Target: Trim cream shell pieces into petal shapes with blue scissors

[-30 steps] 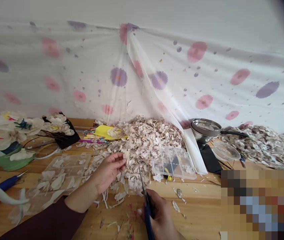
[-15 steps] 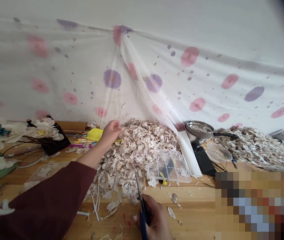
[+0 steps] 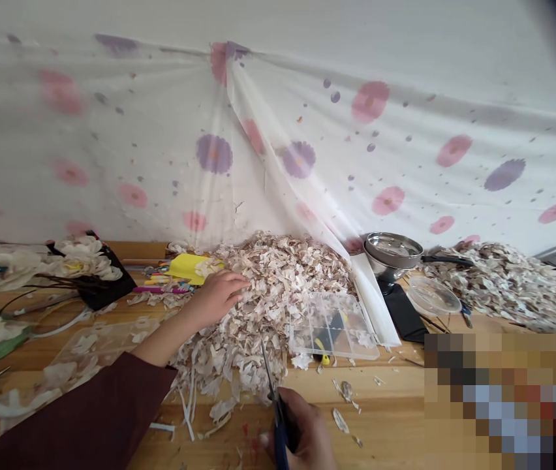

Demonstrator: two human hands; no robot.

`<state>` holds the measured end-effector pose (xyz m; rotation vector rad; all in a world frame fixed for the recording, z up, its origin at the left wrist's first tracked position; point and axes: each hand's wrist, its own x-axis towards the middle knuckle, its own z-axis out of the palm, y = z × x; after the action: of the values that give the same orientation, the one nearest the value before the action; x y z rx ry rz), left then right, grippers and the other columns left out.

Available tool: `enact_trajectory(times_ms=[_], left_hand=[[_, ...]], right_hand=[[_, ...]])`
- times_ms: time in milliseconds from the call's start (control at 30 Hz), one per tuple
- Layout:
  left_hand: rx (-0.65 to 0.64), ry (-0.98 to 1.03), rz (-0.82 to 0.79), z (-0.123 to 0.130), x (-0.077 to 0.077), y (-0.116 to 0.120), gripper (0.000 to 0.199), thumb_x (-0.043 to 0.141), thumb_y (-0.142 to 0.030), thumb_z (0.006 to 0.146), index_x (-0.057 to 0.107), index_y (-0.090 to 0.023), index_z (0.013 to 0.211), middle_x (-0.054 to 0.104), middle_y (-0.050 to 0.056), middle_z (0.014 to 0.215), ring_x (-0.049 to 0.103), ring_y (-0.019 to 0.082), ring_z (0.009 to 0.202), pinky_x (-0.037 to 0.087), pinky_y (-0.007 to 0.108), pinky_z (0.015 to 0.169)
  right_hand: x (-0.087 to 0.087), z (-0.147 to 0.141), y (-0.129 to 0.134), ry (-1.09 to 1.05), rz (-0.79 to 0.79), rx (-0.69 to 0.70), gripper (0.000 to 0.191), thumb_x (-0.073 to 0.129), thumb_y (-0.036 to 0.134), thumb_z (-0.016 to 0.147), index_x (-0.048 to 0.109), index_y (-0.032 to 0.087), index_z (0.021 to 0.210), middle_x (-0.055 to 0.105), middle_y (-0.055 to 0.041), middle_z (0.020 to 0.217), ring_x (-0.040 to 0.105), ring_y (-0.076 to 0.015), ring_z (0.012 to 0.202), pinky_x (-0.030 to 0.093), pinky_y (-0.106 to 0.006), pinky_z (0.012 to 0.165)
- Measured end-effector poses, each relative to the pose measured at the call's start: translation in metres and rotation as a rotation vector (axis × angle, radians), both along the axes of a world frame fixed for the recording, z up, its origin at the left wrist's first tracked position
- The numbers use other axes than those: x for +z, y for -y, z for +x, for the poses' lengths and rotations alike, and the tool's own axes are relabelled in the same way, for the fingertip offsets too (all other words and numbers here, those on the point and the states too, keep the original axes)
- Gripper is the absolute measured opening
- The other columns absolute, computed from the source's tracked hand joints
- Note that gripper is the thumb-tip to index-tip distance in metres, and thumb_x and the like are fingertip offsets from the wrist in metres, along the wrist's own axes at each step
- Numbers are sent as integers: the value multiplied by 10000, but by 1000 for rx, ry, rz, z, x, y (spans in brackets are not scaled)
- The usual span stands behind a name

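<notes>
My left hand [image 3: 219,297] rests on the left slope of a large heap of pale, brown-flecked petal-shaped scraps [image 3: 278,294], its fingers curled into them. No single scrap shows in its grip. My right hand [image 3: 305,427] is at the bottom of the view, closed around the blue handles of a pair of scissors [image 3: 274,398]. Their narrow blades point up and stop just short of the heap's front edge. A dark maroon sleeve [image 3: 72,418] covers my left forearm up to the wrist area.
A clear compartment box [image 3: 331,326] stands against the heap's right side. Behind it are a steel bowl [image 3: 393,251] and a second scrap heap [image 3: 503,281]. A clear tray of cut pieces [image 3: 102,346] and white artificial flowers [image 3: 79,258] lie left. Loose scraps dot the wooden table [image 3: 380,405].
My left hand has let go of the scrap it held, risen to the heap's far side, and come down onto the heap. The scissors stay near the heap's front edge. The view has swung slightly.
</notes>
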<state>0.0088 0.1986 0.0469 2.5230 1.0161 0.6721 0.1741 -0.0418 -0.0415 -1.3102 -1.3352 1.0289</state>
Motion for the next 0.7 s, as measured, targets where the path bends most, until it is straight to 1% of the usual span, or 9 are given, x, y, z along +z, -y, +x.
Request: enact_trajectory(times_ms=[100,200,267,367,433,567,633,700], left_hand=[[1,-15,-22,2,-1,-1,285,603,-166,762,750,-228,999,723,108,1050,583,321,1063,403,472,969],[39,24,-72,2,0,1,252,582,-158,757,760,-216,926,734,107,937,613,306,964,432,446,915],[74,80,-123,0,2,4,216,579,-184,757,760,-213,871,731,102,903,623,298,912,446,431,879],[133,207,-221,-3,4,11,133,622,-259,734,739,-219,783,723,83,887,620,288,893,454,404,846],[179,315,-309,-5,5,16,122,665,-318,709,715,-215,751,714,66,851,618,271,851,461,381,810],[253,577,-550,-6,3,33,280,724,-417,668,687,-184,819,678,36,785,611,206,746,470,314,703],[262,699,-689,-5,2,43,343,756,-435,635,674,-179,848,648,12,749,590,161,682,459,269,637],[264,793,-824,-4,1,56,364,797,-413,598,662,-178,841,617,-10,710,561,121,619,444,234,590]], right_hand=[[2,0,0,41,18,-9,337,667,418,723,659,176,958,400,67,572,340,-106,510,235,-235,472],[4,1,0,74,18,-8,321,668,417,726,656,175,936,372,70,576,333,-107,521,228,-237,480],[5,0,0,86,16,-12,332,666,418,728,656,175,954,372,70,575,337,-106,517,222,-235,479],[3,-1,1,67,25,-24,320,653,443,736,651,186,926,405,60,573,352,-110,514,241,-229,474],[2,-2,2,56,31,-45,338,660,479,735,652,197,920,431,51,573,359,-117,520,265,-225,473],[1,-2,4,58,28,-62,387,696,490,728,668,200,983,455,45,568,365,-123,522,303,-218,477],[5,-1,4,39,29,-41,371,693,484,744,674,197,980,476,41,574,382,-122,522,327,-212,480],[10,-1,5,2,37,-25,344,686,476,761,676,196,961,511,32,600,413,-126,538,362,-210,496]])
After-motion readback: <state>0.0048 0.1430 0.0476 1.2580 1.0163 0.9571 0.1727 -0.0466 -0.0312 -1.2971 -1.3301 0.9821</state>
